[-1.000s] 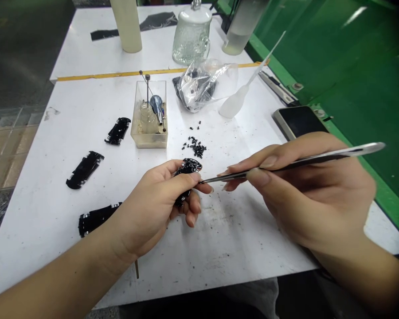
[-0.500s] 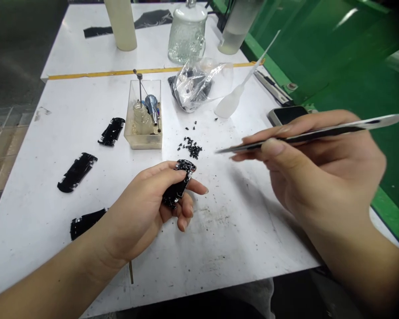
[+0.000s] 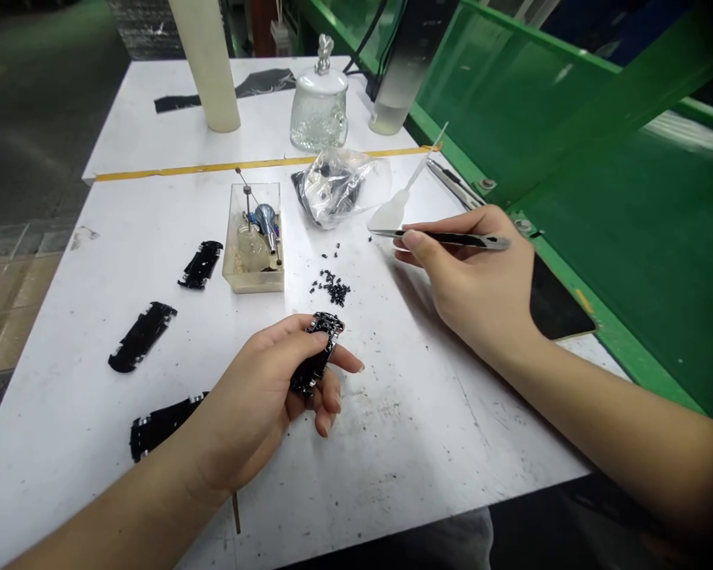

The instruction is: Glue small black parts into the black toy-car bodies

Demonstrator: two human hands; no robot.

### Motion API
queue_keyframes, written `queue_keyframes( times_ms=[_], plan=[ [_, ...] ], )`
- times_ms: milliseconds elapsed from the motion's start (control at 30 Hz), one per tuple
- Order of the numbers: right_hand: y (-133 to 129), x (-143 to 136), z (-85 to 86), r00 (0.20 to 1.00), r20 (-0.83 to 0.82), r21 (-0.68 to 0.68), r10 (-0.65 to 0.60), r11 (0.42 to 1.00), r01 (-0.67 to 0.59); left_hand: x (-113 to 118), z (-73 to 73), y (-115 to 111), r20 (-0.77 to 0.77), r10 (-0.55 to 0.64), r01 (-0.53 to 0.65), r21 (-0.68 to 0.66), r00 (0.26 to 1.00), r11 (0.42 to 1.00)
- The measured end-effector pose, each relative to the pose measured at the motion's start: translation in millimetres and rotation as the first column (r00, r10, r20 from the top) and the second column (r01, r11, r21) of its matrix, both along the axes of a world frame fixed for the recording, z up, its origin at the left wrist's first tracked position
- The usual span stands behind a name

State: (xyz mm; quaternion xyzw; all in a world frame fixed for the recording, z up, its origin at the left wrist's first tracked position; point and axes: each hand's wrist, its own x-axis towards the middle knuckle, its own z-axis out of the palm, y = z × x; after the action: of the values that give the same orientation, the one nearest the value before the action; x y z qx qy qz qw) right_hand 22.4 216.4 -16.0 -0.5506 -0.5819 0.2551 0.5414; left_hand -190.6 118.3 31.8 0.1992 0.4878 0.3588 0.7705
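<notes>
My left hand [image 3: 273, 380] is closed on a glossy black plastic plate [image 3: 314, 366] with notched edges, the thumb lying across its face. My right hand [image 3: 475, 277] grips a pair of tweezers [image 3: 440, 236] pen-fashion. Their tip points left, close to a single tiny black part [image 3: 369, 238]; I cannot tell if it touches. A small heap of tiny black parts [image 3: 336, 290] lies just beyond the plate. On the left are similar black plates [image 3: 142, 336], the nearest partly hidden by my left forearm.
A clear box [image 3: 255, 282] holds a small glass bottle and tools. Behind the heap sit a plastic bag [image 3: 336, 190] and a white dropper bottle [image 3: 392, 210]. A lidded glass jar [image 3: 319, 111] stands farther back. A green panel [image 3: 570, 190] borders the right side.
My right hand has moved away and left with the tweezers, from above the table near me to the lone tiny part. My left hand still holds the plate. The camera view has tilted up.
</notes>
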Motion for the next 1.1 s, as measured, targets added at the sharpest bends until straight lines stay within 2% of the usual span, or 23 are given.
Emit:
queue_keyframes(
  times_ms=[133,400,467,500,600,667,733,867,1100],
  plan=[
    [-1,-3,0.0,0.994,0.111,0.017,-0.023,1.0,0.021,0,-1.0,0,-0.003,0.002,-0.002,-0.001,1.0,1.0],
    [-6,-7,4.6,1.0,0.02,-0.04,0.004,0.999,-0.003,2,0.0,-1,-0.003,-0.011,0.011,0.014,1.0,1.0],
    [-12,-6,11.2,0.993,-0.099,-0.095,0.06,0.993,-0.07,2,0.3,-1,-0.008,0.018,-0.018,0.011,1.0,1.0],
    [-17,-6,15.8,0.972,-0.204,-0.144,0.113,0.979,-0.144,1,0.6,-1,-0.006,0.043,-0.043,0.008,0.999,0.999],
    [-31,-7,30.7,0.818,-0.513,-0.243,0.26,0.87,-0.429,1,2.8,3,0.044,0.099,-0.1,0.011,0.994,0.995],
    [-40,-8,37.9,0.728,-0.609,-0.247,0.315,0.797,-0.551,2,4.6,7,0.094,0.115,-0.118,0.021,0.989,0.993],
    [-48,-11,40.6,0.664,-0.657,-0.215,0.356,0.756,-0.618,4,6.0,11,0.134,0.128,-0.133,0.024,0.983,0.991],
    [-57,-16,37.2,0.618,-0.675,-0.168,0.403,0.731,-0.661,8,5.2,14,0.199,0.134,-0.14,0.015,0.971,0.99],
    [-56,-13,35.7,0.648,-0.65,-0.186,0.397,0.744,-0.642,0,-4.7,5,0.309,0.114,-0.128,0.023,0.944,0.992]
  ],
)
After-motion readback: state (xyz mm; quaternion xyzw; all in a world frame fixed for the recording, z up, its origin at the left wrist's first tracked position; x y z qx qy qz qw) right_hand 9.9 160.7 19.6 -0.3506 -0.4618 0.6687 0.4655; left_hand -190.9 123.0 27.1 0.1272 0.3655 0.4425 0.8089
